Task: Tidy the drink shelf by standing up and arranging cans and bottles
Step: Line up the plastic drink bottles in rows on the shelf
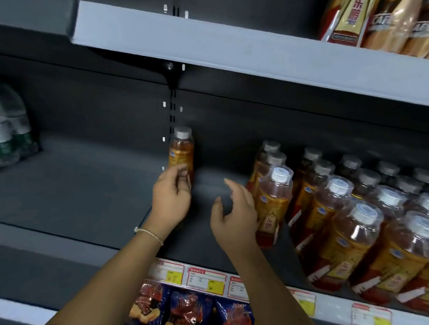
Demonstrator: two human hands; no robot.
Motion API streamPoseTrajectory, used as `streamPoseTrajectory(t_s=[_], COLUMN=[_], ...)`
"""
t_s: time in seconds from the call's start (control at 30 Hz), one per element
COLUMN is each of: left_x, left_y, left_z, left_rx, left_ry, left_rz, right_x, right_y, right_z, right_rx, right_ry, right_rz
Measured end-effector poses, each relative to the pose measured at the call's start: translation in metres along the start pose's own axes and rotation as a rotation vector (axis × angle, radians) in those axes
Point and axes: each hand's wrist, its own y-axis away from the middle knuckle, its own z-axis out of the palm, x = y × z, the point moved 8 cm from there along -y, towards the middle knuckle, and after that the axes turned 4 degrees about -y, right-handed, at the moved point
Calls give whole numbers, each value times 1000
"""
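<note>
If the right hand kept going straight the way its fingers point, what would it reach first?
The right hand is open and points up and back over bare shelf. Its path looks free between the lone bottle and the bottle rows, probably ending at the shelf's back panel; depth is unclear.

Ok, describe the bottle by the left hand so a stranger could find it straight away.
Look at the dark middle shelf. At its back, beside the slotted upright, one bottle stands upright at the left hand's fingertips. Unlike the crowded bottles to the right, it stands alone.
</note>
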Motion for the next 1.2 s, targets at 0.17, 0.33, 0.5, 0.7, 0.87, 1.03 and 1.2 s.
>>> streamPoseTrajectory(t_s=[0.17,0.33,0.5,0.7,0.87,1.03,1.2], left_x=[-39,-82,-94,-99,-103,-82,-48], left_y=[-27,-42,-47,-49,-46,-35,-18], left_z=[-15,-2,8,22,23,10,-14], left_rx=[-22,-166,-251,-331,-329,-294,-182], left_ry=[-19,194,347,459,484,387,169], left_rz=[-97,-378,-422,-441,-458,-365,-300], right_x=[20,37,53,57,54,36,17], right_y=[-22,-42,-51,-54,-52,-43,-21], right_z=[68,118,150,166,155,119,81], right_rx=[-205,-303,-378,-395,-308,-196,-250], right_ry=[18,27,-103,-263,-345,-333,-262], right_rz=[202,330,479,517,519,438,359])
